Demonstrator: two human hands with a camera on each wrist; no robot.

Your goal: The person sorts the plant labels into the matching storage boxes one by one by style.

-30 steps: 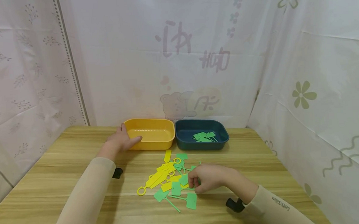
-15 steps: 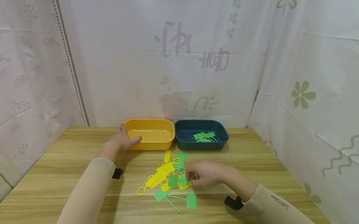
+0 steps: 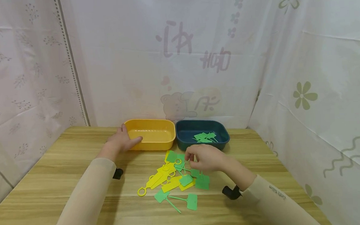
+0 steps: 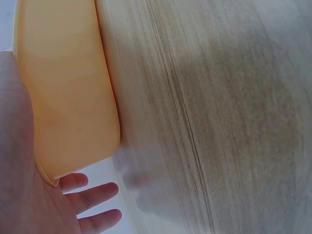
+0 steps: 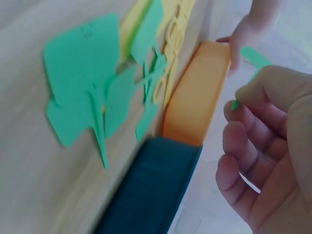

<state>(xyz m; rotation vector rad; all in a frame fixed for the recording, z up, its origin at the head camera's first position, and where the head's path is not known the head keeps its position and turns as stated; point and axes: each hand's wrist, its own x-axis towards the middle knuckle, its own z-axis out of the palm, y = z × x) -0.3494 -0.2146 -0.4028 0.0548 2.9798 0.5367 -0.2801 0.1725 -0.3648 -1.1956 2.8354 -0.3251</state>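
Note:
My right hand (image 3: 206, 157) pinches a green plastic plant tag (image 3: 171, 156) by its thin stem, between thumb and forefinger. The tag is lifted over the back of a mixed pile, just in front of the tubs. In the right wrist view the pinched tag (image 5: 257, 58) is mostly hidden behind the thumb. On the table lie green tags (image 3: 192, 202) with stems and yellow tags (image 3: 159, 180) with ring ends, several overlapping. My left hand (image 3: 121, 139) rests on the left end of a yellow tub (image 3: 151, 146), its thumb over the front rim and fingers down the end wall.
A dark blue tub (image 3: 184, 146) stands directly right of the yellow one, with several green tags (image 3: 206, 137) lying in it. Both tubs are near the back edge of the wooden table (image 3: 65, 171). A pale printed curtain (image 3: 130, 77) hangs behind and at both sides.
My right hand has picked a green tag out of the pile's front and carried it back toward the tubs. Other green tags beside it have shifted. The left hand stays in place.

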